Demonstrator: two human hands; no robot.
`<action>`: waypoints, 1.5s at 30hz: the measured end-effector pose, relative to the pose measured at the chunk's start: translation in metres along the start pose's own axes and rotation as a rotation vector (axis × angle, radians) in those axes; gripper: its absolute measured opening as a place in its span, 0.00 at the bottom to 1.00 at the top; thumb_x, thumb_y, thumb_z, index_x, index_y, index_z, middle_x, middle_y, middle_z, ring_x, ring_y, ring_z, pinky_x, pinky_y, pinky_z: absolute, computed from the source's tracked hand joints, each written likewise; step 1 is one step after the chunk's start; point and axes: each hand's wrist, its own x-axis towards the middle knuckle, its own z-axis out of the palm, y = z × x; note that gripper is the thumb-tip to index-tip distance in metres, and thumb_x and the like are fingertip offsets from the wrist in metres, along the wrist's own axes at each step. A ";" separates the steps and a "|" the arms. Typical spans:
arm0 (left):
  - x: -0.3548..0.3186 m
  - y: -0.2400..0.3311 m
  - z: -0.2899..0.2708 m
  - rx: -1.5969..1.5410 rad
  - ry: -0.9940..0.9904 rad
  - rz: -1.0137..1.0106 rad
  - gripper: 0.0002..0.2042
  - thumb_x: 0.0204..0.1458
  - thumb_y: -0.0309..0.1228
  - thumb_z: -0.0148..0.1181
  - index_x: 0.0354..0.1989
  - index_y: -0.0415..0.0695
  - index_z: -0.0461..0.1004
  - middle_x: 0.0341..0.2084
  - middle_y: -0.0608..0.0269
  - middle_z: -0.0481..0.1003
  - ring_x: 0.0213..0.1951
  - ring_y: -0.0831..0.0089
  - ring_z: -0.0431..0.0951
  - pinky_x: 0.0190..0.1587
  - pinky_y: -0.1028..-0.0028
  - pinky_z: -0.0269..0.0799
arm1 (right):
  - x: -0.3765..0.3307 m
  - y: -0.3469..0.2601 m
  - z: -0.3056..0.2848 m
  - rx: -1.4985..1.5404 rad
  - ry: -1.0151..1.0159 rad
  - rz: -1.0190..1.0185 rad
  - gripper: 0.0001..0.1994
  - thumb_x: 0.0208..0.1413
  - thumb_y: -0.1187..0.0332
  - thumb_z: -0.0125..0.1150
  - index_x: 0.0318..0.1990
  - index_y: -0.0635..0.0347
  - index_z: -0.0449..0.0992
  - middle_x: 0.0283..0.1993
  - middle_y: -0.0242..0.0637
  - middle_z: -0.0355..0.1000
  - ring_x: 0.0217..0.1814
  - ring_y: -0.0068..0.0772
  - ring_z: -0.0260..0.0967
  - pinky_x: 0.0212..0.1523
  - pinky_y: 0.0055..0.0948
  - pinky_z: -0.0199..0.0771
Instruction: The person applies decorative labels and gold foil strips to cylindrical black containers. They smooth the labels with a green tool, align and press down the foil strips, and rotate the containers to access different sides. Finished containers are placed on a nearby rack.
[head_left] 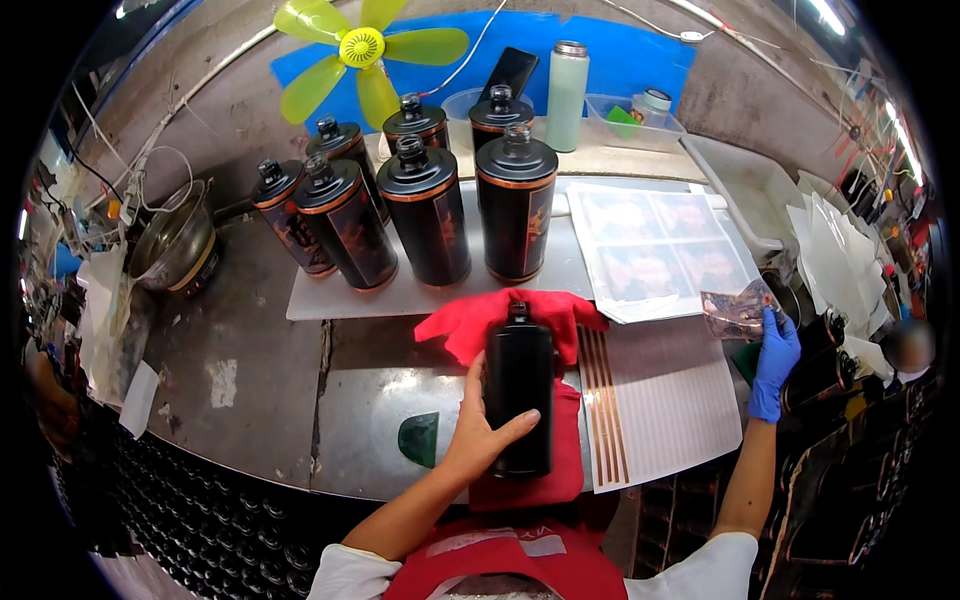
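Lower centre of the frame: plain black bottle (522, 405), overlapping a red cloth (565, 425)
Left hand (484, 433): bare, gripping the bottle's side
Right hand (778, 352): right of frame, blue-gloved, pinching a thin printed film (733, 314)
Right of centre: white sheet (680, 410) bearing copper-coloured strips (605, 410)
Upper centre and left: seven decorated bottles (428, 225), yellow-green fan (362, 47)

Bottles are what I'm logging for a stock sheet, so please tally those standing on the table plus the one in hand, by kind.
Copper-banded bottles, standing: 7
Plain black bottle, in the left hand: 1
Total: 8
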 end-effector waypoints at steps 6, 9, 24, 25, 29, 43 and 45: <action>0.004 -0.005 -0.023 -0.273 -0.130 -0.197 0.47 0.45 0.29 0.65 0.67 0.37 0.34 0.61 0.51 0.54 0.61 0.63 0.57 0.61 0.69 0.52 | -0.058 -0.120 0.031 -0.173 -0.270 -0.273 0.10 0.54 0.76 0.58 0.44 0.67 0.76 0.35 0.29 0.74 0.35 0.14 0.65 0.37 0.16 0.67; -0.006 0.003 -0.006 0.250 -0.049 0.077 0.47 0.48 0.31 0.61 0.67 0.39 0.30 0.63 0.50 0.50 0.63 0.63 0.54 0.63 0.69 0.47 | -0.086 -0.150 0.035 -0.307 -0.421 -0.272 0.11 0.51 0.76 0.60 0.44 0.64 0.76 0.31 0.28 0.73 0.27 0.13 0.60 0.29 0.16 0.64; -0.015 0.013 -0.034 0.059 -0.002 0.248 0.41 0.51 0.66 0.36 0.48 0.33 0.68 0.45 0.55 0.71 0.47 0.71 0.68 0.53 0.69 0.56 | -0.178 -0.229 0.092 0.125 -1.117 0.474 0.16 0.46 0.74 0.66 0.44 0.67 0.75 0.38 0.34 0.75 0.39 0.19 0.71 0.42 0.21 0.72; -0.010 0.009 -0.033 0.009 -0.021 0.247 0.37 0.53 0.63 0.38 0.47 0.34 0.68 0.42 0.56 0.72 0.44 0.73 0.69 0.51 0.70 0.59 | -0.180 -0.221 0.103 0.134 -1.134 0.469 0.16 0.47 0.73 0.65 0.45 0.67 0.75 0.38 0.34 0.75 0.39 0.19 0.70 0.43 0.21 0.72; 0.008 0.013 -0.026 -0.013 0.120 0.048 0.19 0.57 0.42 0.53 0.42 0.36 0.72 0.36 0.62 0.75 0.37 0.78 0.73 0.40 0.78 0.67 | -0.192 -0.170 0.144 0.214 -1.057 0.354 0.15 0.50 0.71 0.64 0.44 0.66 0.74 0.38 0.33 0.75 0.38 0.18 0.70 0.41 0.20 0.71; 0.043 0.004 -0.024 0.016 0.318 0.132 0.05 0.51 0.26 0.61 0.29 0.37 0.74 0.24 0.69 0.73 0.27 0.84 0.71 0.31 0.83 0.67 | -0.192 -0.146 0.171 0.294 -0.864 0.613 0.07 0.50 0.70 0.64 0.32 0.62 0.74 0.23 0.29 0.71 0.21 0.12 0.64 0.20 0.12 0.63; 0.045 0.006 -0.023 0.002 0.322 0.127 0.05 0.51 0.26 0.61 0.28 0.38 0.73 0.24 0.69 0.73 0.27 0.84 0.71 0.31 0.83 0.67 | -0.189 -0.148 0.171 0.272 -0.876 0.640 0.07 0.50 0.69 0.65 0.32 0.63 0.74 0.25 0.29 0.71 0.24 0.13 0.65 0.24 0.15 0.65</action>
